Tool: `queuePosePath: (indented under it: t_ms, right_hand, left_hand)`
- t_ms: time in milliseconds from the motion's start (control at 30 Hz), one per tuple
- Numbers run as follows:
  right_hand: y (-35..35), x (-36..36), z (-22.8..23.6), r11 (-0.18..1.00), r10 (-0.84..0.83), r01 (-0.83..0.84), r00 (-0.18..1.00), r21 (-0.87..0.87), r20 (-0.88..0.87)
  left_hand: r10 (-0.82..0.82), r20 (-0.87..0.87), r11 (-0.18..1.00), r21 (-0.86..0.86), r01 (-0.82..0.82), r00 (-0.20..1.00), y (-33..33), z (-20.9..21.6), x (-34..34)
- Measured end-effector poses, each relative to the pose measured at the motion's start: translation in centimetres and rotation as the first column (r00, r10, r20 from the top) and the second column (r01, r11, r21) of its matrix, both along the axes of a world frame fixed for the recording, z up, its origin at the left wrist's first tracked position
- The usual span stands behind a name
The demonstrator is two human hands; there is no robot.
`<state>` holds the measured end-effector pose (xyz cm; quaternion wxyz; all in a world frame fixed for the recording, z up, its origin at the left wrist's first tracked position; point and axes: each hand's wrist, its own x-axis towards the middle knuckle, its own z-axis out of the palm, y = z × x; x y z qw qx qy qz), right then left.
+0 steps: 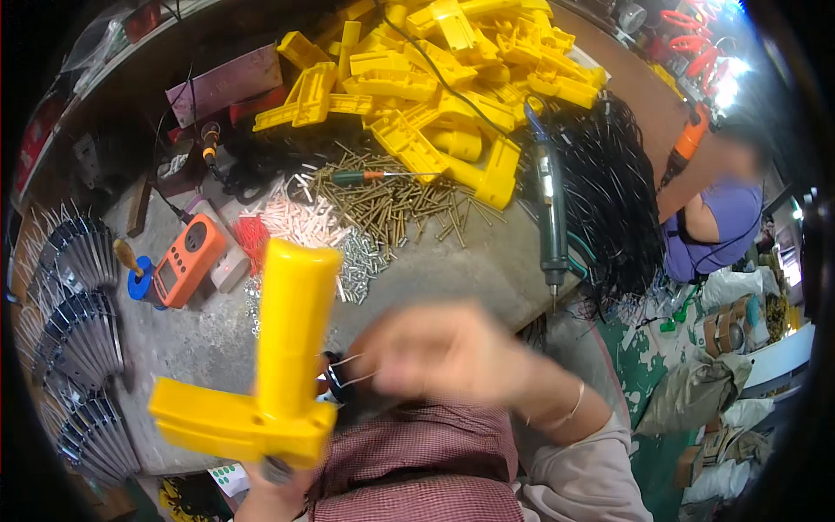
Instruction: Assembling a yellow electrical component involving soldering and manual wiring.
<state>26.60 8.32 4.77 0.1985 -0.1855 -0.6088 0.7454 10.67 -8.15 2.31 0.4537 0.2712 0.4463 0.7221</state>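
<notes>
A yellow plastic tool housing [296,339], a tall round barrel with a block across its lower end, is gripped from below by my left hand [270,498]. Its body hides most of those fingers. Just right of the barrel sits a small black part [332,378], partly covered by the housing. Thin pale wires [353,372] run from it to the curled fingertips of my right hand [448,352], which is blurred by motion but looks closed on them.
Yellow housings [452,70] are heaped at the back. Before them lie screws [400,200], white sleeves [300,213] and a screwdriver [352,177]. An orange meter [190,258] and fanned metal parts [87,339] stand left. A power screwdriver [550,209], black cables [617,191] and a co-worker [718,209] are right.
</notes>
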Motion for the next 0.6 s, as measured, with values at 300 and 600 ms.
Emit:
queuePosePath:
  t_ms: [300, 600]
  right_hand:
    - [14.4, 4.9, -5.5, 0.131, -0.891, -0.333, 0.374, 0.934, 0.258]
    - [14.9, 5.5, -5.6, 0.116, -0.857, -0.383, 0.428, 0.917, 0.287]
  left_hand:
    - [0.111, -0.011, 0.992, -0.054, -0.112, 0.994, 0.5, 0.3, 0.0]
    - [0.121, -0.050, 0.984, -0.127, -0.127, 0.991, 0.4, 1.1, 0.0]
